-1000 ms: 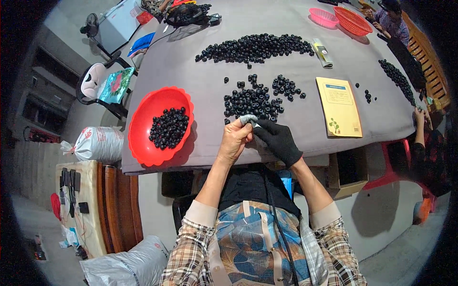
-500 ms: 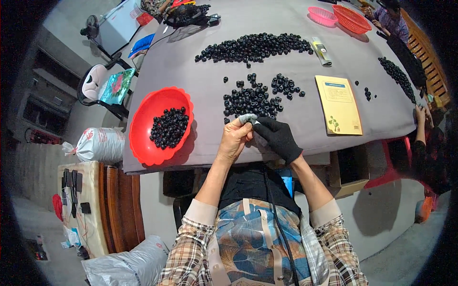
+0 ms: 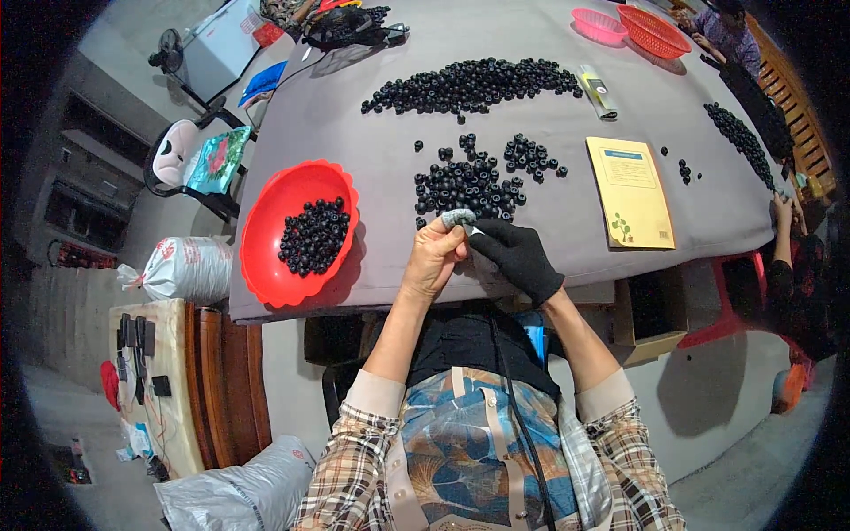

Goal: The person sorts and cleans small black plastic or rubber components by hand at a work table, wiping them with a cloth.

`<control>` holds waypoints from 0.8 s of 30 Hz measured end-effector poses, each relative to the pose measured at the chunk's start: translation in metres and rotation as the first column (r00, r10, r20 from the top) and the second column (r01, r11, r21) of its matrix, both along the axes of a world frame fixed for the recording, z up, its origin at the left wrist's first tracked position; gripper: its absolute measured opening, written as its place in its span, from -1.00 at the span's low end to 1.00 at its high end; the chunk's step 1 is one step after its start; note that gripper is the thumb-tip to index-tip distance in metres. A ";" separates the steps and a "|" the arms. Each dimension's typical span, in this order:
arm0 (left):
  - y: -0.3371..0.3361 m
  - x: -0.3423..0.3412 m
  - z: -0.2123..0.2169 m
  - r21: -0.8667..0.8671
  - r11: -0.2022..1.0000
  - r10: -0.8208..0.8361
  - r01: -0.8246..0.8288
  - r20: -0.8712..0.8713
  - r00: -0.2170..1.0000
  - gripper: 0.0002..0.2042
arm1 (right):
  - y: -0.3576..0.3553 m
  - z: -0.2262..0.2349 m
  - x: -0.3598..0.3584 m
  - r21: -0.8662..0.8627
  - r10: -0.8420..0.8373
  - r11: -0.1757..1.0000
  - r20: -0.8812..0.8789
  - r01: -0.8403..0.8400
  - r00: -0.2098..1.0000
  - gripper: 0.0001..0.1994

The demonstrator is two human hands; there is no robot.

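My left hand, bare apart from a grey wrap on one fingertip, is closed in a pinch. Against its fingertips presses my right hand, in a black glove, its fingers closed too. A tiny pale bit shows where they meet; what they hold is too hidden to name. Just beyond the hands lies a pile of small black bead-like pieces, several showing ring-shaped ends. A smaller cluster of these pieces sits at its right. To the left, a red scalloped bowl contains more of them.
A long heap of black pieces stretches across the grey-covered table. A yellow booklet and a slim yellow-green pack lie right. Pink and red baskets stand far right. Another person's hand is at the right edge.
My hands stay pressed together in almost the same place, with only a slight shift of the fingers. The piles and the bowl look the same.
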State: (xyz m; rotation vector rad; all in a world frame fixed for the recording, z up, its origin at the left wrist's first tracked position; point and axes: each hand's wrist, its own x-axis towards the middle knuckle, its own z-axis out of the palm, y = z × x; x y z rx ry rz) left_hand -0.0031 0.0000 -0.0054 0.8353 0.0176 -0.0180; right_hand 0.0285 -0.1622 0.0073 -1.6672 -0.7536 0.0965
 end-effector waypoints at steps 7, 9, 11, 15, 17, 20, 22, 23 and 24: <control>0.002 0.001 -0.001 -0.004 1.000 -0.028 0.028 0.016 0.999 -0.85 | 0.002 0.008 0.001 -0.015 -0.005 1.000 -0.207 0.002 0.978 -0.76; 0.002 0.001 -0.003 -0.011 0.999 -0.030 0.030 0.010 0.999 -0.85 | 0.002 0.007 0.002 -0.087 -0.033 0.996 -0.109 0.023 0.994 -0.76; 0.003 0.002 -0.003 -0.017 0.999 -0.031 0.031 0.007 0.999 -0.85 | 0.002 0.007 0.001 -0.089 -0.044 0.996 -0.144 0.032 0.989 -0.75; 0.002 0.001 -0.003 0.030 0.999 -0.010 0.010 0.006 1.000 -0.85 | 0.003 0.004 0.001 -0.118 -0.056 0.991 0.078 0.065 0.995 -0.74; 0.000 0.001 -0.001 0.026 1.000 -0.012 0.011 0.015 1.000 -0.86 | 0.002 -0.001 0.002 -0.118 -0.059 0.990 0.130 0.074 0.990 -0.74; 0.001 -0.005 0.001 0.075 0.997 0.027 -0.028 0.005 1.000 -0.85 | 0.003 0.002 0.001 -0.100 -0.056 0.993 0.023 0.058 0.998 -0.72; 0.001 -0.014 0.005 0.142 0.986 0.098 -0.092 -0.037 0.994 -0.85 | 0.005 0.003 0.001 -0.079 -0.049 0.996 -0.134 0.039 0.990 -0.71; 0.001 -0.021 0.016 0.184 0.976 0.134 -0.119 -0.069 0.989 -0.84 | 0.004 0.001 0.000 -0.090 -0.087 0.993 -0.150 0.074 0.985 -0.70; 0.009 -0.026 0.027 0.272 0.944 0.203 -0.186 -0.034 0.979 -0.83 | 0.005 0.001 0.001 -0.100 -0.124 0.989 -0.167 0.108 0.978 -0.69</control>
